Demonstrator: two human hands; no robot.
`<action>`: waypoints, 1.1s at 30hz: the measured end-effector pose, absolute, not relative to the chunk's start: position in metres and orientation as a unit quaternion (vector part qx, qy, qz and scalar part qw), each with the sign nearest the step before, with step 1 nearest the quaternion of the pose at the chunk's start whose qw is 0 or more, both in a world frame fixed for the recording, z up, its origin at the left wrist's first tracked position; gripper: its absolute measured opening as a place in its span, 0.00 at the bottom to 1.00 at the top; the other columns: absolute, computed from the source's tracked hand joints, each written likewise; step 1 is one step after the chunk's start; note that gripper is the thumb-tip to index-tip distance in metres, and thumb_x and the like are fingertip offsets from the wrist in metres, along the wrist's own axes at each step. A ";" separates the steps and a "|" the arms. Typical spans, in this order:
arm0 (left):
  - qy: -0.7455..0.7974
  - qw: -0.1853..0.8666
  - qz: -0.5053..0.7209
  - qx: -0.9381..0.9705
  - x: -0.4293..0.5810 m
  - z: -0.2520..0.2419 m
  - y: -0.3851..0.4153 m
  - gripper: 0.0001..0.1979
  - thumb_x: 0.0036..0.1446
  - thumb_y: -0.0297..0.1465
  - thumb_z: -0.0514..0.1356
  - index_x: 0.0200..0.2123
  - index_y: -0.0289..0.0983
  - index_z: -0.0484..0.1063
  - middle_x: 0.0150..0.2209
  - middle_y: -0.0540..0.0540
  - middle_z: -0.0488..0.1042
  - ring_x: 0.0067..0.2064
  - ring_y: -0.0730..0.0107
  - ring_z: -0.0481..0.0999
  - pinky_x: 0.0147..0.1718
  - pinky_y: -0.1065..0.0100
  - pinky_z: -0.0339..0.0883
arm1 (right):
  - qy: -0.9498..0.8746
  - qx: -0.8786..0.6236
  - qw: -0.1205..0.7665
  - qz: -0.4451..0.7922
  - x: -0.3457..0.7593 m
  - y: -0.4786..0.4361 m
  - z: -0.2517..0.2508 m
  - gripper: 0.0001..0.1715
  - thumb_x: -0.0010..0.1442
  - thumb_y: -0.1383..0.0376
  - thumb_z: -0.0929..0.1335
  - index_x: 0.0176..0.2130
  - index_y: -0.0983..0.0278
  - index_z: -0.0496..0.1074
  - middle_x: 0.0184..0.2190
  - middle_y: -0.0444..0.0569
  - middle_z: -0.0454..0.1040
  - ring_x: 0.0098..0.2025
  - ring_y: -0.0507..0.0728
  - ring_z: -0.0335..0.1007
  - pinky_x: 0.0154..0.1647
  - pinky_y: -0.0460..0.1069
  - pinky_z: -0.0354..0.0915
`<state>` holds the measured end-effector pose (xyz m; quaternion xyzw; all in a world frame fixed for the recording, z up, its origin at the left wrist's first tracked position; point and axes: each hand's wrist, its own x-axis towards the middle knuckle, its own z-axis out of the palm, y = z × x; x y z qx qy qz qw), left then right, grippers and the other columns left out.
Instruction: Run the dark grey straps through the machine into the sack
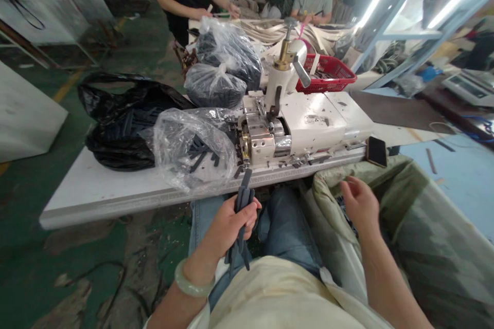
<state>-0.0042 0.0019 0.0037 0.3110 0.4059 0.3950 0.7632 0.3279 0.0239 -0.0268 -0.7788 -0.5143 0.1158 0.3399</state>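
My left hand (239, 218) is wrapped round a bundle of dark grey strips (244, 198), held upright above my lap just off the table's front edge. Over the mouth of a green cloth-lined bin (401, 180) hangs my right hand (360, 205), its fingers curled inward. Whatever it may hold is hidden. In front of me stands a cream-coloured machine (320, 118), with metal rollers and a brass-collared post. Left of it, a clear plastic bag (193, 151) lies open with more dark strips at its mouth.
A black plastic bag (127, 123) of strips and tied clear bags (218, 85) crowd the table's left and back. A red basket (328, 72) sits behind the machine. A phone (376, 151) lies by the bin's rim. Two people work across the table.
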 end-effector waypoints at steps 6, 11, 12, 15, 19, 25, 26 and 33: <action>0.395 0.791 0.312 0.346 0.011 0.005 -0.008 0.14 0.57 0.40 0.62 0.38 0.35 0.66 0.19 0.56 0.60 0.17 0.83 0.54 0.15 0.77 0.50 | -0.494 -0.391 0.367 0.684 0.173 0.050 -0.001 0.24 0.58 0.49 0.68 0.37 0.68 0.77 0.18 0.42 0.65 0.17 0.46 0.52 0.17 0.43 0.49; 0.416 0.802 0.321 0.284 -0.010 0.003 -0.019 0.15 0.55 0.41 0.63 0.37 0.35 0.67 0.19 0.57 0.59 0.18 0.83 0.52 0.15 0.79 0.47 | -0.362 -0.386 0.511 0.677 0.146 0.064 0.005 0.22 0.55 0.51 0.71 0.24 0.68 0.73 0.12 0.35 0.51 0.14 0.43 0.39 0.14 0.42 0.38; 0.419 0.803 0.327 0.269 -0.015 0.002 -0.020 0.16 0.55 0.41 0.64 0.37 0.35 0.67 0.19 0.57 0.58 0.18 0.84 0.51 0.15 0.79 0.46 | -0.332 -0.383 0.534 0.676 0.148 0.067 0.007 0.21 0.54 0.52 0.72 0.24 0.68 0.73 0.12 0.35 0.51 0.14 0.43 0.38 0.14 0.42 0.37; 0.430 0.788 0.377 0.229 -0.021 0.000 -0.017 0.17 0.52 0.40 0.67 0.36 0.35 0.67 0.19 0.58 0.57 0.17 0.84 0.50 0.14 0.80 0.44 | -0.298 -0.374 0.540 0.693 0.158 0.070 0.016 0.20 0.51 0.53 0.73 0.24 0.68 0.73 0.13 0.36 0.54 0.15 0.42 0.37 0.13 0.41 0.37; 0.407 0.779 0.426 0.215 -0.014 0.003 -0.006 0.20 0.49 0.42 0.69 0.36 0.34 0.68 0.18 0.58 0.57 0.17 0.85 0.49 0.13 0.81 0.44 | -0.301 -0.384 0.535 0.689 0.163 0.062 0.016 0.19 0.52 0.53 0.73 0.26 0.67 0.74 0.15 0.38 0.60 0.14 0.42 0.41 0.12 0.40 0.41; 0.400 0.792 0.414 0.203 -0.007 0.007 0.000 0.22 0.48 0.46 0.67 0.28 0.34 0.66 0.17 0.59 0.54 0.16 0.85 0.48 0.13 0.81 0.43 | -0.408 -0.357 0.507 0.670 0.174 0.046 -0.007 0.18 0.56 0.52 0.71 0.33 0.65 0.77 0.20 0.45 0.73 0.17 0.47 0.63 0.15 0.41 0.58; 0.406 0.787 0.419 0.200 -0.008 0.008 0.000 0.21 0.48 0.46 0.67 0.28 0.34 0.65 0.16 0.59 0.54 0.16 0.85 0.48 0.13 0.81 0.43 | -0.435 -0.331 0.497 0.673 0.178 0.045 -0.008 0.16 0.57 0.53 0.71 0.34 0.65 0.78 0.21 0.45 0.74 0.18 0.48 0.66 0.17 0.42 0.62; 0.444 0.731 0.467 0.222 -0.014 0.019 -0.004 0.15 0.50 0.38 0.66 0.34 0.37 0.64 0.16 0.60 0.56 0.16 0.84 0.50 0.14 0.81 0.43 | -0.511 -0.269 0.411 0.705 0.194 0.033 -0.005 0.09 0.51 0.63 0.76 0.33 0.64 0.79 0.30 0.50 0.78 0.29 0.55 0.77 0.29 0.48 0.72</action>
